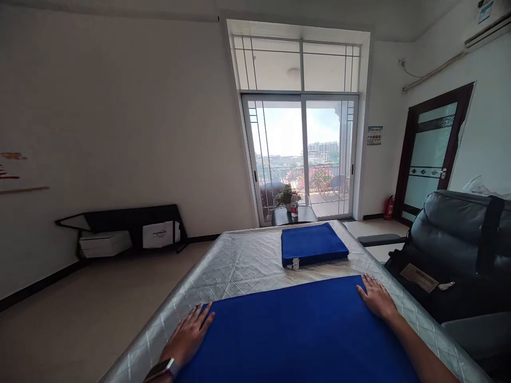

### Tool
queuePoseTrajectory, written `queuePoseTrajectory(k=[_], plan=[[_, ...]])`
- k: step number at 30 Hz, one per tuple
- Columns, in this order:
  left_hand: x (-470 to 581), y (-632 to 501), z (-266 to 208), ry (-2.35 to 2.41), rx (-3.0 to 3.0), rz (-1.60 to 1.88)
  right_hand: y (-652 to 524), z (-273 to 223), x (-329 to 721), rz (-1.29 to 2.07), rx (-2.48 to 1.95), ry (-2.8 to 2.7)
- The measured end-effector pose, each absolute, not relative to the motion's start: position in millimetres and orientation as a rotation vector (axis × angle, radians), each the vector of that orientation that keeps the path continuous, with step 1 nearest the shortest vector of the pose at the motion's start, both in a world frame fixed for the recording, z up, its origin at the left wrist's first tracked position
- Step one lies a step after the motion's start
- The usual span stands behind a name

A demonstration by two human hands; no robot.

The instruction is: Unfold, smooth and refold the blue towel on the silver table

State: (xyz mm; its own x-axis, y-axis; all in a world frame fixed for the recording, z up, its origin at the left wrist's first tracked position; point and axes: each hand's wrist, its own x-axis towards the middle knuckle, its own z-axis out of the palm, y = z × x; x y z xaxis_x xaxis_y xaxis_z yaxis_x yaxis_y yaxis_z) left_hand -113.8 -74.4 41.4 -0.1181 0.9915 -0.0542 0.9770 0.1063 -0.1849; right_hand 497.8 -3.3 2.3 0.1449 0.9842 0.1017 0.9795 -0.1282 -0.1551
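A flat blue cloth [295, 330] is spread over the near part of a quilted silvery mattress [207, 271]. At its far left corner my left hand [187, 331] lies flat with the fingers apart, partly on the cloth's edge. My right hand [377, 298] rests palm down on the far right corner, fingers stretched out and thumb to the side. Neither hand grips anything. Beyond the cloth sits a folded blue fabric piece [313, 243] with a white tag [295, 263] on its near edge.
To the right stands a black leather chair [455, 234] with a brown card on its seat. A small dark table [303, 214] with a bottle [294, 205] and a plant [286, 196] is behind the mattress. A black folded frame [115, 219] with white boxes lies by the left wall.
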Motion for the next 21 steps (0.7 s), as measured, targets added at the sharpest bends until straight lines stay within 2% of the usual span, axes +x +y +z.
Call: queuePoseTrajectory(k=[14,21], plan=[[-114,-74,47,-2.189,-2.075,0.472,-10,12,493,0.009,-2.272,-1.974],[-122,-73,39,-2.145,-2.094,0.393,-11,15,495,0.057,-2.252,-1.977]])
